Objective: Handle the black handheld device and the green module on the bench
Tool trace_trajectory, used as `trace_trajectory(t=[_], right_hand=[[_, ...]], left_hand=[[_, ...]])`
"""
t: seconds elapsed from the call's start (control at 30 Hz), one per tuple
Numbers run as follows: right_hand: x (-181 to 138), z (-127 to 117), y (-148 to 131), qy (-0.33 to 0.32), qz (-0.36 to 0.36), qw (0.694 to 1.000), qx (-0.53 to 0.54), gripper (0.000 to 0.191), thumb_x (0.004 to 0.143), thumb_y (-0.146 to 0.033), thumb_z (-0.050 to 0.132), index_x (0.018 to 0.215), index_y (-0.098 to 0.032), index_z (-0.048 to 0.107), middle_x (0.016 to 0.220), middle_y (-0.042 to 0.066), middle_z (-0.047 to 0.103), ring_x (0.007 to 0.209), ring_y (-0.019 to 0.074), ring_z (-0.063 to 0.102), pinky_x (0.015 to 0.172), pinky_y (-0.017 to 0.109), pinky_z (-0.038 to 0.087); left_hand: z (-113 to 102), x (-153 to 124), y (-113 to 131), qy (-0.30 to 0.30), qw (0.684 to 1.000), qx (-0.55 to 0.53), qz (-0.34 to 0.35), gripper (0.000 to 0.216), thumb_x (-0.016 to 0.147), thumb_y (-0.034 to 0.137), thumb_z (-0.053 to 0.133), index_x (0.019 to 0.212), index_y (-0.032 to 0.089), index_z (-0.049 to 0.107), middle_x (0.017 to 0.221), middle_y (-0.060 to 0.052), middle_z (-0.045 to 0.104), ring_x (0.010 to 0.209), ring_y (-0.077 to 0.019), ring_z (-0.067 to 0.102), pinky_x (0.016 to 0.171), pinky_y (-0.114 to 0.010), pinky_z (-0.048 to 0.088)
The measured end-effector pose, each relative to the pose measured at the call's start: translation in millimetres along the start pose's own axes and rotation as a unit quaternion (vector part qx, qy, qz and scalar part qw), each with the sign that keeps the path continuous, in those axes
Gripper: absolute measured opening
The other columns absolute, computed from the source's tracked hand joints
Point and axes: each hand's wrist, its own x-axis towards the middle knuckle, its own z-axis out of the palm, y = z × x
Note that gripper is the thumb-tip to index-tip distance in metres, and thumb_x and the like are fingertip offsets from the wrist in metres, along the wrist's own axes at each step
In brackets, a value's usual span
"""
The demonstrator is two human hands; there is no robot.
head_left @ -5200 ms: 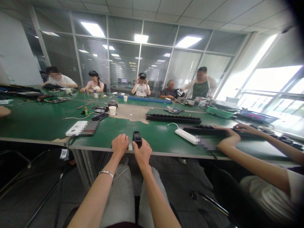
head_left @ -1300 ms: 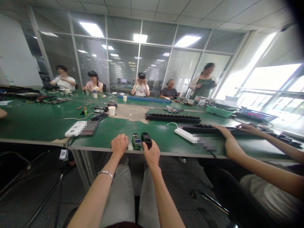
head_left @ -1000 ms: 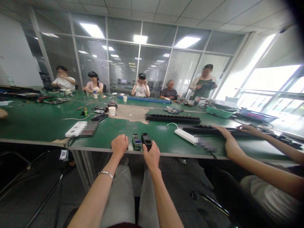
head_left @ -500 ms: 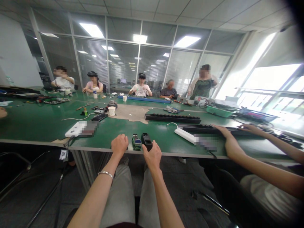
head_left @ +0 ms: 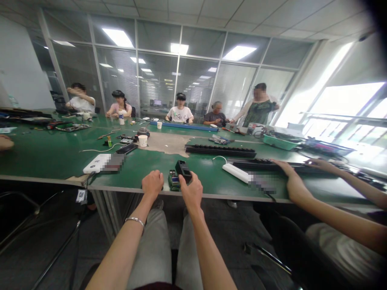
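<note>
My right hand [head_left: 192, 189] grips a black rectangular plastic housing [head_left: 183, 170] by its near end, thumb on the left side. The housing is tilted over the table edge area, close above and right of a small green circuit board [head_left: 173, 182] with a bluish screen. Whether the two touch I cannot tell. To the left of the board, my left hand [head_left: 152, 184] rests on the table with its fingers curled in. A dark bit shows beside its fingers; what it holds, if anything, is hidden.
On the green table [head_left: 145, 163] a white power bank [head_left: 96, 163] lies left and a white strip device [head_left: 237, 173] right. A paper cup [head_left: 142, 140] and a long black bar [head_left: 220, 151] stand beyond. A co-worker's hands [head_left: 286, 167] are at the right; several people sit opposite.
My right hand has lifted and tilted the black housing, bringing it slightly left and away from me, over towards the circuit board. My left hand has stayed put.
</note>
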Motion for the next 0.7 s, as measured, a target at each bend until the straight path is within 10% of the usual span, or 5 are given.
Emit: trace_trajectory(t=[0.7], right_hand=[[-27, 21, -8, -0.072, -0.017, 0.994, -0.086, 0.045, 0.079, -0.048, 0.062, 0.112, -0.017, 0.059, 0.098, 0.012, 0.068, 0.092, 0.0267, 0.063, 0.079, 0.033, 0.041]], left_hand=[[-4, -1, 0, -0.001, 1.0, 0.006, 0.001, 0.041, 0.096, 0.044, 0.031, 0.093, 0.02, 0.064, 0.097, -0.009, 0.066, 0.088, -0.0199, 0.062, 0.074, -0.028, 0.04]])
